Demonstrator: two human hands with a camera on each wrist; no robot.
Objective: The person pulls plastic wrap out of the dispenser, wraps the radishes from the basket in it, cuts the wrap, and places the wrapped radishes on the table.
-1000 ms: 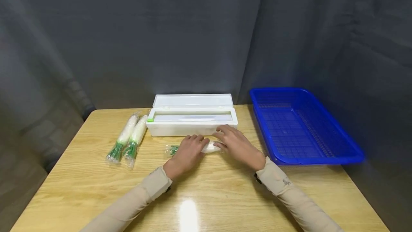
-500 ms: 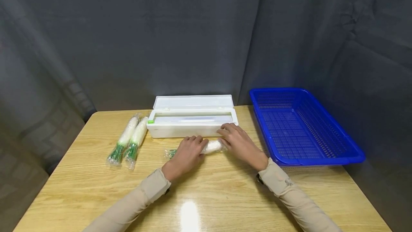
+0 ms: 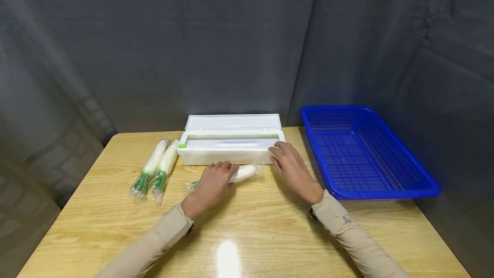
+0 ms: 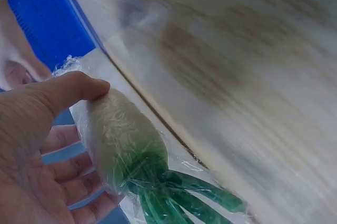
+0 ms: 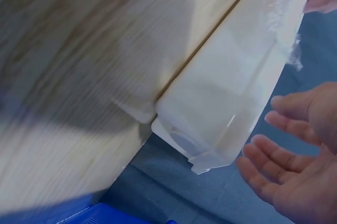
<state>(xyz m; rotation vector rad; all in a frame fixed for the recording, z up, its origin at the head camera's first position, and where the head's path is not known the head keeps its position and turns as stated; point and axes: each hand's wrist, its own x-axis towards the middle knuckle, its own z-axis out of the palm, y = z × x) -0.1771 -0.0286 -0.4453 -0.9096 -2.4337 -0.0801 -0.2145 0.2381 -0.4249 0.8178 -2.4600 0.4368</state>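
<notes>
My left hand (image 3: 214, 183) grips a white radish (image 3: 244, 173) with green stalks, wrapped in clear cling film. In the left wrist view the thumb lies on one side of the radish (image 4: 124, 134) and the fingers curl round the other. It is held in front of a white cling film dispenser (image 3: 227, 156), whose lid (image 3: 233, 122) stands raised at the back. Beside the dispenser's right front corner is my right hand (image 3: 293, 168). Its fingers are relaxed and slightly bent, with nothing between them in the right wrist view, apart from the dispenser (image 5: 221, 71).
Two more wrapped radishes (image 3: 155, 155) (image 3: 168, 158) lie side by side left of the dispenser. A blue plastic basket (image 3: 328, 175) stands on the right of the wooden table (image 3: 278, 235). Dark curtains (image 3: 216, 46) hang behind the table.
My left hand has moved left with the wrapped radish. The right hand has come away from the radish's end and shifted slightly right, to the dispenser's corner.
</notes>
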